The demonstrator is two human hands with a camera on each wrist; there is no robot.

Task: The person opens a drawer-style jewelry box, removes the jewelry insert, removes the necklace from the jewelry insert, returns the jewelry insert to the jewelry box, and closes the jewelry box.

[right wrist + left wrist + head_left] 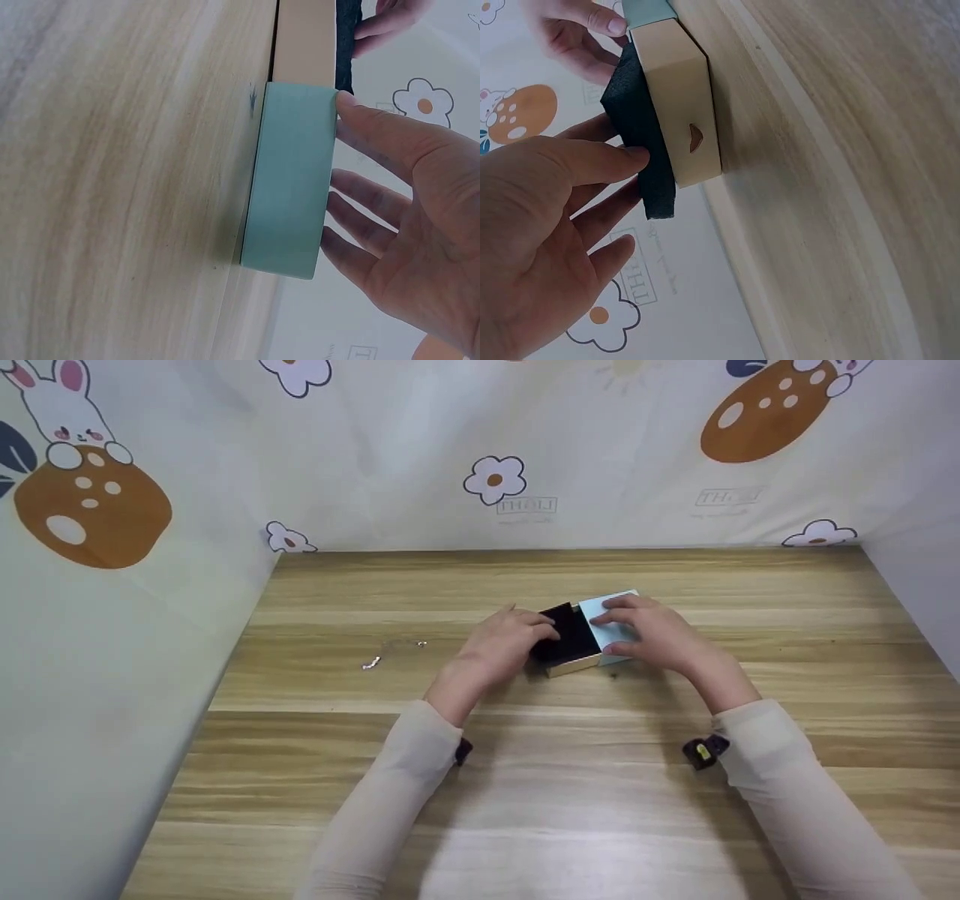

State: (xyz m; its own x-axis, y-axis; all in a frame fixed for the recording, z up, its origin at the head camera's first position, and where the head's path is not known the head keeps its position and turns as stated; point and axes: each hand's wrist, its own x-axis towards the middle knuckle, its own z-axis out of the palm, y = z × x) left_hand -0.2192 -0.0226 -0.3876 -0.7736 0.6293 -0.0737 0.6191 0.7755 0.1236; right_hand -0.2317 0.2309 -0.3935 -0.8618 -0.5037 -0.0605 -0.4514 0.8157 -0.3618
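A small drawer-style box lies on the table, its light blue sleeve (pixel 613 624) to the right and its tan drawer (pixel 676 97) pulled out to the left. Over the drawer is a black foam pad (pixel 574 636), raised above the drawer's rim and jutting past its left end. My left hand (pixel 502 641) pinches that pad between thumb and fingers. On top of the sleeve rest the fingertips of my right hand (pixel 660 634), with the thumb at the near edge (pixel 337 101). Left of the box lies a thin silver chain (pixel 373 662).
The wooden table (pixel 570 810) meets a patterned backdrop (pixel 390 457) behind the box. A pale sheet (pixel 112 675) borders the table on the left. Small black devices (pixel 705 751) are strapped at both wrists.
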